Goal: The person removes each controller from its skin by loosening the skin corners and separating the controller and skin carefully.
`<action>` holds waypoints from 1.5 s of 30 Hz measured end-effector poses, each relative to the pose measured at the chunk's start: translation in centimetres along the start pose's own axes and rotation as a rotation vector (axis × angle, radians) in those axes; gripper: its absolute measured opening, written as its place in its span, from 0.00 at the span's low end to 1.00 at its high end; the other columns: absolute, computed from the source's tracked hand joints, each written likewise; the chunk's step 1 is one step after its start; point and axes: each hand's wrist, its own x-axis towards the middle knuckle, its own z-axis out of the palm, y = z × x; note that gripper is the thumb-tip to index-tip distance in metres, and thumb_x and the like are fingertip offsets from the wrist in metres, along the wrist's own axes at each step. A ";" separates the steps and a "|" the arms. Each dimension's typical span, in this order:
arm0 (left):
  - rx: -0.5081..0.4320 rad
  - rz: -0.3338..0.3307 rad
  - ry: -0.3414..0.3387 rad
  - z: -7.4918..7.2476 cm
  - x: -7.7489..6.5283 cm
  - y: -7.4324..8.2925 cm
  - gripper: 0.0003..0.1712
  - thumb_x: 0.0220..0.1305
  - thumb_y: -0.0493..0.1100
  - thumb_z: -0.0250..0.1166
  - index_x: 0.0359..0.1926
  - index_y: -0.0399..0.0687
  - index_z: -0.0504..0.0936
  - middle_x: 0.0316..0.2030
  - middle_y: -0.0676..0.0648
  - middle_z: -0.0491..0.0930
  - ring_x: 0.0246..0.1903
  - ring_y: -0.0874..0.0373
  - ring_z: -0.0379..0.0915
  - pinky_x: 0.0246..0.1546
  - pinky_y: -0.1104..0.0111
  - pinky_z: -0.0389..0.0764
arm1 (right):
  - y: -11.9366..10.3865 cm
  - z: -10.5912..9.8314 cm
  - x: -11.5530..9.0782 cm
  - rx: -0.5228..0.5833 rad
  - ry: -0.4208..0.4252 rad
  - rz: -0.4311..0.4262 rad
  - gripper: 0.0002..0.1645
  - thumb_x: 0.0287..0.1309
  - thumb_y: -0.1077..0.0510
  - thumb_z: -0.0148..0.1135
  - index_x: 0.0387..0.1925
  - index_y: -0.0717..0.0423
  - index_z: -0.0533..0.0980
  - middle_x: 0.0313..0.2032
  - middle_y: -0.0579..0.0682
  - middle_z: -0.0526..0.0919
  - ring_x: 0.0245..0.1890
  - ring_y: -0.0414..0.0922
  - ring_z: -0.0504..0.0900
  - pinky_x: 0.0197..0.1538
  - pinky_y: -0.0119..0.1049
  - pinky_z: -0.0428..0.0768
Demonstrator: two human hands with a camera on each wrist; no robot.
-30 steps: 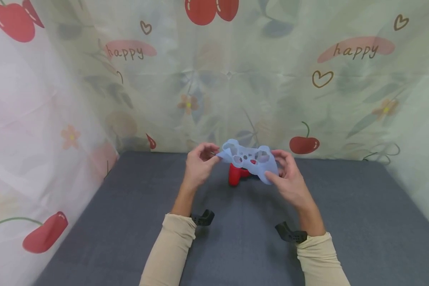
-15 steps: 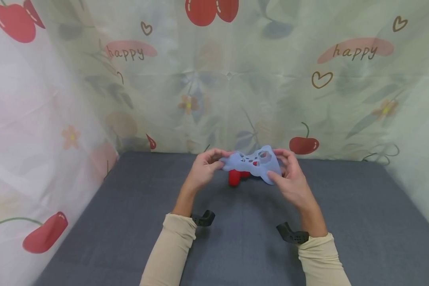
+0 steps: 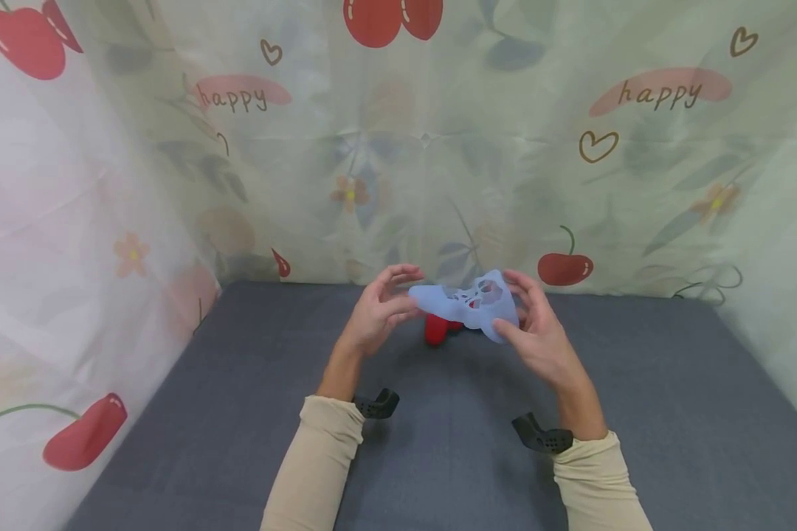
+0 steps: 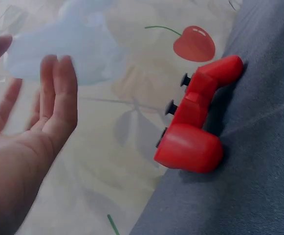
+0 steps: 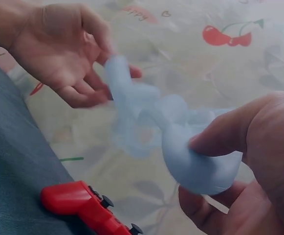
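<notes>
Above the table, my right hand [image 3: 543, 333] pinches one grip of a translucent pale-blue silicone controller cover [image 3: 432, 299]. In the right wrist view, the thumb presses on the outside of the cover [image 5: 195, 171] with fingers beneath it. My left hand [image 3: 374, 313] is at the cover's other end with fingers apart and loosely extended. Its fingertips overlap the cover [image 4: 68, 54] in the left wrist view. A red game controller [image 4: 188, 147] with black thumbsticks lies on the table behind and below; from the head view the cover partly hides it.
The table has a dark grey cloth [image 3: 438, 457]. Behind it hangs a curtain [image 3: 398, 162] printed with cherries and flowers, with another printed sheet [image 3: 73, 243] along the left side. A black wrist mount [image 3: 541, 434] sits on each forearm.
My left fingers first pinched and folded the cover's left end, then spread and came off that grip. The cover's left end has turned and unfolded. My right hand keeps its grip.
</notes>
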 end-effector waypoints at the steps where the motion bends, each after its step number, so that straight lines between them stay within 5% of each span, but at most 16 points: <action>1: -0.020 -0.026 -0.004 0.0 0.0 0.0 0.30 0.70 0.30 0.57 0.71 0.36 0.63 0.70 0.34 0.65 0.50 0.55 0.78 0.48 0.65 0.84 | 0.0 -0.1 0.0 -0.001 -0.001 0.002 0.44 0.68 0.71 0.56 0.78 0.51 0.51 0.70 0.59 0.65 0.55 0.50 0.78 0.48 0.25 0.82; 7: 0.043 -0.201 0.005 0.2 0.3 -0.1 0.30 0.76 0.45 0.59 0.73 0.45 0.63 0.72 0.39 0.69 0.47 0.60 0.79 0.41 0.68 0.80 | 0.0 -0.5 -0.2 -0.047 -0.015 0.016 0.46 0.67 0.73 0.56 0.79 0.48 0.50 0.62 0.59 0.66 0.52 0.53 0.78 0.44 0.27 0.83; 12: 0.113 -0.291 -0.063 0.0 0.1 -0.1 0.40 0.68 0.33 0.65 0.76 0.54 0.61 0.73 0.42 0.69 0.53 0.62 0.79 0.44 0.68 0.78 | -0.1 -0.8 -0.4 -0.092 -0.052 0.034 0.49 0.66 0.72 0.55 0.80 0.43 0.48 0.61 0.61 0.65 0.59 0.58 0.74 0.47 0.25 0.81; 17: 0.152 -0.255 -0.193 -0.4 -0.2 0.1 0.48 0.62 0.25 0.65 0.77 0.61 0.60 0.74 0.43 0.67 0.64 0.50 0.73 0.47 0.67 0.82 | -0.2 -1.2 -0.5 -0.111 -0.111 0.072 0.48 0.65 0.71 0.57 0.79 0.43 0.50 0.59 0.61 0.67 0.60 0.57 0.74 0.48 0.26 0.82; 22: 0.313 -0.210 -0.275 -0.6 -0.5 0.5 0.46 0.60 0.26 0.66 0.74 0.63 0.67 0.71 0.47 0.69 0.61 0.44 0.76 0.44 0.64 0.85 | -0.2 -1.5 -0.6 -0.105 -0.168 0.126 0.42 0.66 0.67 0.61 0.75 0.51 0.54 0.56 0.60 0.70 0.55 0.58 0.79 0.47 0.33 0.85; 30: 0.366 -0.212 -0.233 -1.2 -0.7 1.0 0.39 0.61 0.28 0.67 0.70 0.61 0.73 0.62 0.40 0.71 0.51 0.46 0.81 0.45 0.61 0.87 | -0.2 -2.0 -0.7 -0.117 -0.201 0.175 0.43 0.66 0.63 0.64 0.76 0.48 0.55 0.55 0.60 0.70 0.55 0.59 0.82 0.47 0.38 0.86; 34: 0.373 -0.270 -0.281 -1.1 -0.6 0.6 0.42 0.61 0.31 0.68 0.74 0.58 0.68 0.63 0.38 0.68 0.48 0.46 0.84 0.45 0.60 0.87 | -0.1 -2.0 -0.8 -0.142 -0.227 0.215 0.44 0.66 0.61 0.65 0.76 0.48 0.55 0.52 0.61 0.70 0.46 0.53 0.86 0.42 0.36 0.85; 39: 0.489 -0.401 -0.306 -0.7 -0.6 -0.1 0.40 0.58 0.37 0.71 0.71 0.58 0.70 0.60 0.41 0.71 0.46 0.49 0.80 0.43 0.61 0.86 | 0.2 -2.0 -0.8 -0.255 -0.281 0.286 0.40 0.64 0.57 0.68 0.73 0.51 0.62 0.53 0.61 0.73 0.39 0.50 0.81 0.39 0.39 0.82; 45: 0.626 -0.507 -0.308 -0.3 -0.5 -1.2 0.34 0.56 0.37 0.73 0.64 0.56 0.73 0.59 0.42 0.72 0.43 0.50 0.78 0.39 0.61 0.86 | 1.1 -1.8 -0.9 -0.249 -0.350 0.407 0.39 0.63 0.56 0.68 0.72 0.57 0.64 0.54 0.62 0.73 0.47 0.52 0.77 0.43 0.41 0.84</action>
